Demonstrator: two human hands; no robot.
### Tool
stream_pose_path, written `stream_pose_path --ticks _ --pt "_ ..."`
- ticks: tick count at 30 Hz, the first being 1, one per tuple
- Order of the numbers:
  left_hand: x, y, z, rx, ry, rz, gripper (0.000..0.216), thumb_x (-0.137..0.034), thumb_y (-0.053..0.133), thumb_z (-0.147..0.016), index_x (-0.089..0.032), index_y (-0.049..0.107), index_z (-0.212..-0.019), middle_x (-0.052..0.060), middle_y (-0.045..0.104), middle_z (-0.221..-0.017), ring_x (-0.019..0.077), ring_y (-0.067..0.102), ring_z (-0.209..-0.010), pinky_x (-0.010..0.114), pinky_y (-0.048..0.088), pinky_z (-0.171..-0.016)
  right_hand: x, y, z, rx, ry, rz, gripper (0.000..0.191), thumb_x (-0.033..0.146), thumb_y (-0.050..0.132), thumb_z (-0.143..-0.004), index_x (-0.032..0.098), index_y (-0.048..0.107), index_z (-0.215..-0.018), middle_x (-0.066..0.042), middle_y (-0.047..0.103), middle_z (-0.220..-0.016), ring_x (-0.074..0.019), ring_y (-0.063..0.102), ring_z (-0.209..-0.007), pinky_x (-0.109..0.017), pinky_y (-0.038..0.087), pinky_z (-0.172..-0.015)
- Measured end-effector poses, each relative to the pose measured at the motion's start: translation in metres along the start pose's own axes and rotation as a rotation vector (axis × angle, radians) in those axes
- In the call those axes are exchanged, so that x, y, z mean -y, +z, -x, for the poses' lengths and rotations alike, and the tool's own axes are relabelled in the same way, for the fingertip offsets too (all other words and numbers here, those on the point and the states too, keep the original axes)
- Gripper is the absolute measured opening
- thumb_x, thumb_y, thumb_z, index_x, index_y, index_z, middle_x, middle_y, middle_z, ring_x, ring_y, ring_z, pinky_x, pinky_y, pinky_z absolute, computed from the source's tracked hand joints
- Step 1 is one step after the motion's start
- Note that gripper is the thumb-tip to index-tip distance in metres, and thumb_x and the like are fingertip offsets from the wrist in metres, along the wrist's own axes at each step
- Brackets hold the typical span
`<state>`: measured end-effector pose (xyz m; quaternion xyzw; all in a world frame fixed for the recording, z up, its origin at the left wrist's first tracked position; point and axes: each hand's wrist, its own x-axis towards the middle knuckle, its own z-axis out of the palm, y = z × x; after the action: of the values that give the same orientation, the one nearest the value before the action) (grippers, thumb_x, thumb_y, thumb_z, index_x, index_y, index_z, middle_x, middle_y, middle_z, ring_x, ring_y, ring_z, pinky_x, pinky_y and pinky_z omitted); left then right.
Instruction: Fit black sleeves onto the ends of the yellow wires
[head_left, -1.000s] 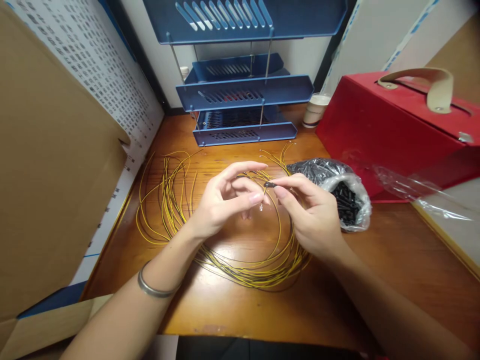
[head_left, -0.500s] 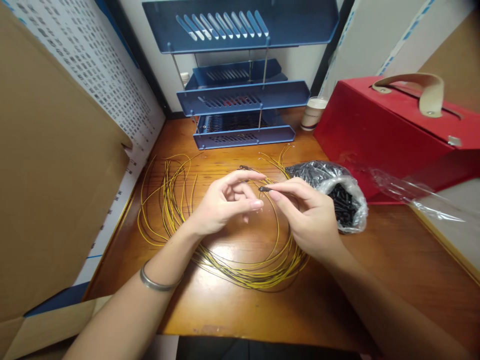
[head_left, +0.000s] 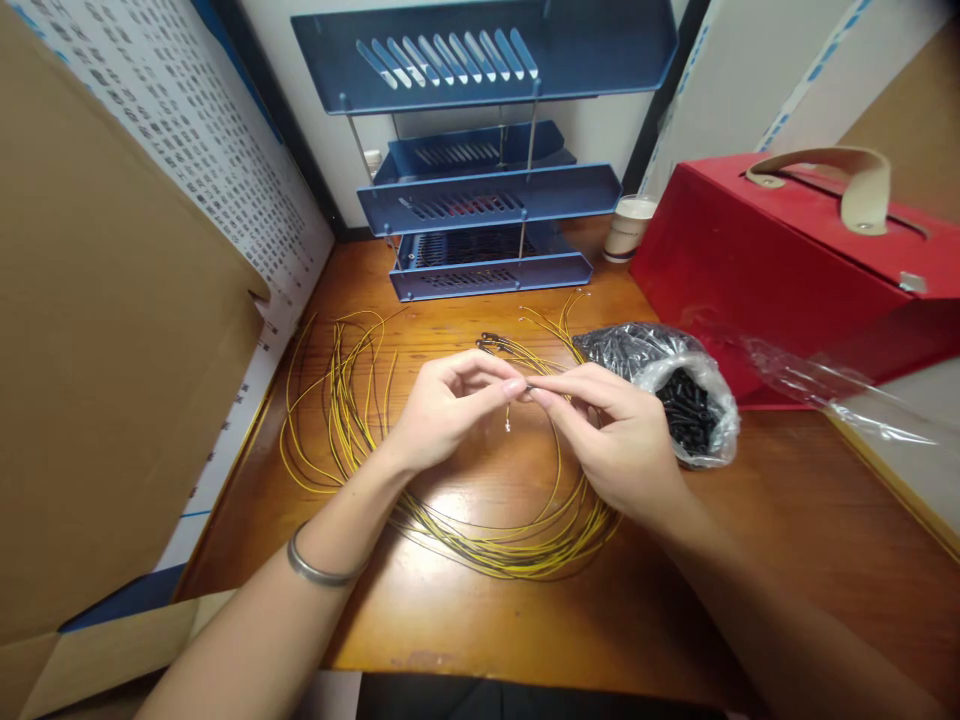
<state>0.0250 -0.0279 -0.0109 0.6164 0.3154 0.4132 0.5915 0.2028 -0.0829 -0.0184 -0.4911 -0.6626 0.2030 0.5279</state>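
Above the middle of the table, my left hand [head_left: 450,405] and my right hand [head_left: 626,425] meet at the fingertips. Between them shows a small black sleeve [head_left: 530,388], pinched by thumb and forefinger on each side and mostly covered by the fingers. Just below the left fingertips dangles a thin wire end [head_left: 508,425] with a shiny metal tip. Yellow and black wires [head_left: 517,560] lie in a loose coil under both hands. Behind the fingers, several wire ends carry black sleeves [head_left: 491,342].
A clear plastic bag [head_left: 634,345] of black sleeves [head_left: 686,410] lies open right of my right hand. Behind it are a red box [head_left: 750,270] with a beige handle and a paper cup [head_left: 628,230]. Blue tray shelves [head_left: 487,275] stand at the back, cardboard [head_left: 127,350] at left.
My left thumb and forefinger have closed and come to the black sleeve at the right fingertips. Before, they were apart from it, and only my right hand held it.
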Motion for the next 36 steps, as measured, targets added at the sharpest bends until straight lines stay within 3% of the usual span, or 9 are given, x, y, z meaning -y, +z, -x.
stream_pose_path --ticks 3,9,16,27,36 --pt "0.0030 -0.0013 -0.0014 -0.068 0.017 0.010 0.027 -0.036 0.081 -0.078 -0.013 0.070 -0.087 0.005 0.075 -0.078 0.0059 0.053 -0.047 0.019 0.045 -0.045 -0.0024 -0.0016 -0.0006 -0.037 0.014 0.067 0.010 0.021 0.069 -0.088 0.020 0.077 -0.093 -0.002 0.069 -0.077 -0.0118 0.052 -0.058 -0.028 0.043 -0.054" --pt "0.0048 -0.0021 -0.0024 -0.117 -0.005 0.030 0.029 -0.039 0.079 -0.078 -0.014 0.070 -0.090 0.006 0.076 -0.081 0.0055 0.050 -0.045 0.018 0.041 -0.041 -0.0051 -0.0042 -0.0009 -0.120 -0.021 0.107 0.010 0.021 0.066 -0.090 0.020 0.076 -0.089 -0.003 0.074 -0.083 -0.0154 0.061 -0.068 -0.031 0.047 -0.062" --pt "0.0057 -0.0012 -0.0013 -0.114 -0.013 0.052 0.027 -0.038 0.079 -0.079 -0.014 0.070 -0.087 0.005 0.076 -0.081 0.0051 0.048 -0.045 0.020 0.042 -0.043 -0.0025 -0.0045 0.0003 -0.088 -0.056 0.116 0.011 0.016 0.066 -0.090 0.020 0.075 -0.088 -0.003 0.072 -0.081 -0.0144 0.058 -0.064 -0.030 0.045 -0.060" --pt "0.0044 0.0020 -0.0018 -0.010 -0.011 0.057 0.023 -0.034 0.078 -0.080 -0.013 0.070 -0.081 0.003 0.073 -0.072 0.0043 0.046 -0.046 0.018 0.036 -0.043 -0.0027 -0.0007 0.0032 -0.037 -0.057 0.100 0.012 0.013 0.066 -0.089 0.018 0.077 -0.089 -0.001 0.070 -0.079 -0.0112 0.055 -0.061 -0.027 0.042 -0.056" --pt "0.0058 -0.0011 -0.0026 -0.127 -0.020 0.077 0.025 -0.036 0.079 -0.078 -0.014 0.068 -0.084 0.002 0.072 -0.076 0.0040 0.045 -0.043 0.020 0.034 -0.040 -0.0015 -0.0009 0.0014 -0.090 -0.048 0.160 0.009 0.016 0.065 -0.089 0.016 0.073 -0.085 -0.002 0.070 -0.077 -0.0120 0.055 -0.062 -0.028 0.043 -0.061"
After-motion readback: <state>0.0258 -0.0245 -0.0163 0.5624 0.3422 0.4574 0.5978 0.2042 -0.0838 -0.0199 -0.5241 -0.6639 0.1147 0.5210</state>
